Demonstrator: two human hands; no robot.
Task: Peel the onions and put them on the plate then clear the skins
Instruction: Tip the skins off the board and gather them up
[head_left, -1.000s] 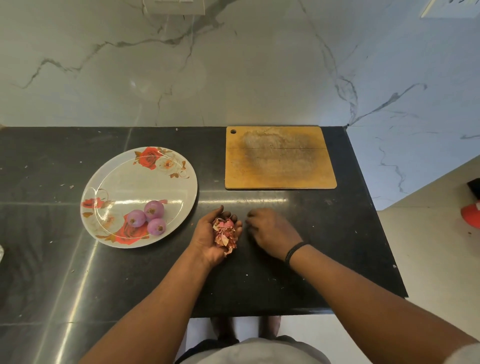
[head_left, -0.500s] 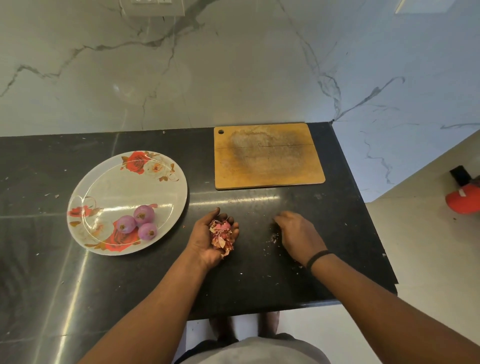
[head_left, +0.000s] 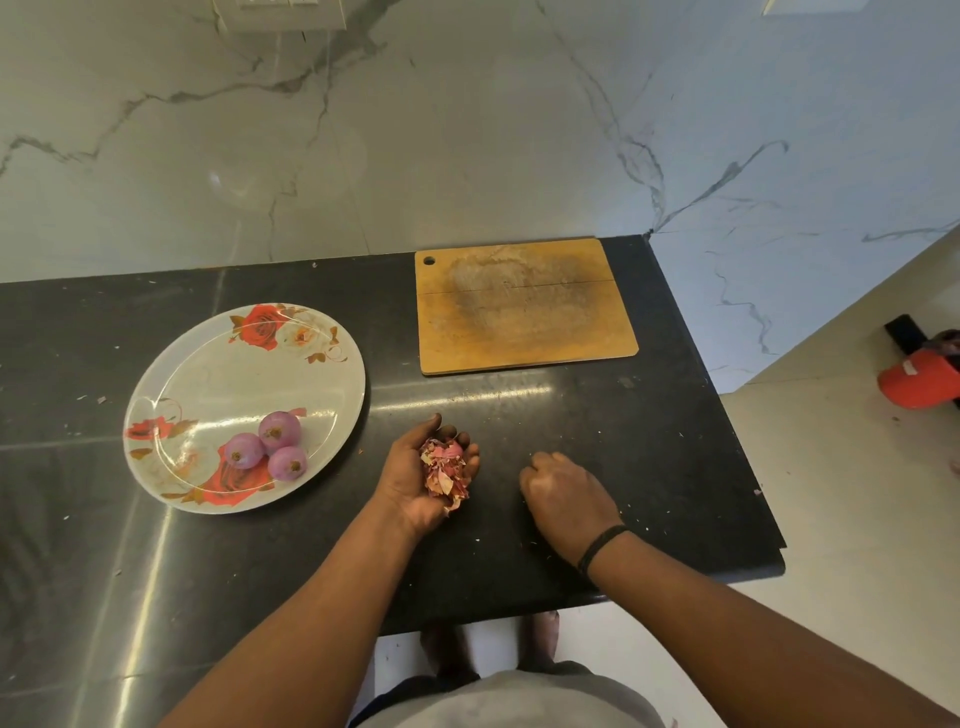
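Skins (head_left: 442, 470) lie heaped in the cupped left hand (head_left: 426, 475) just above the tabletop (head_left: 649, 441), beside the plate (head_left: 208, 374) of three onions (head_left: 270, 449), so the right hand (head_left: 563, 493), curled knuckles-up, contents unclear, should sweep stray flakes toward that palm, kept level.

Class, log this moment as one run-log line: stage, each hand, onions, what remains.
stage: clearing skins | left hand: cupped, holds onion skins | right hand: curled on counter, contents unseen | onions: three peeled, on plate | remains: discard skins
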